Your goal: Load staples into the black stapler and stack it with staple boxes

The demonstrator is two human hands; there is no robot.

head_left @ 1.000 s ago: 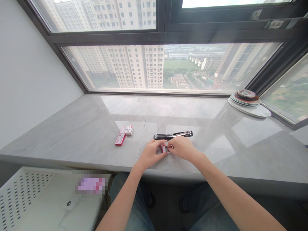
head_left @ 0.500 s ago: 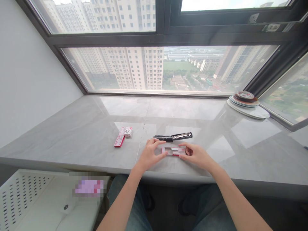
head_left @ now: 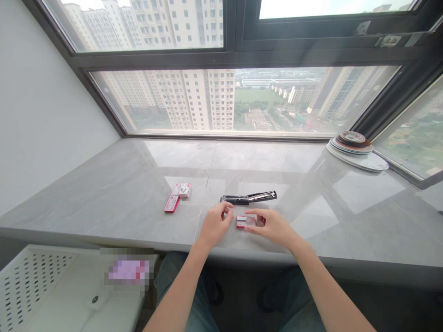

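My right hand pinches a small red-and-white staple box between thumb and fingers at its right part. A short silvery strip of staples shows at the top left of that box. My left hand is just left of the box, apart from it, its fingers loosely curled with a small gap between thumb and forefinger; nothing shows in it. Just beyond both hands lies a black stapler, its top swung open to the right so that the metal channel shows.
To the left, a red staple box lies against other small boxes on the grey counter. Stacked plates stand at the back right by the window. A white perforated container is below the counter's front edge.
The staple box looks shorter, its open tray part no longer sticking out to the left. My left hand has come off it and curled; my right hand has moved slightly left with the box.
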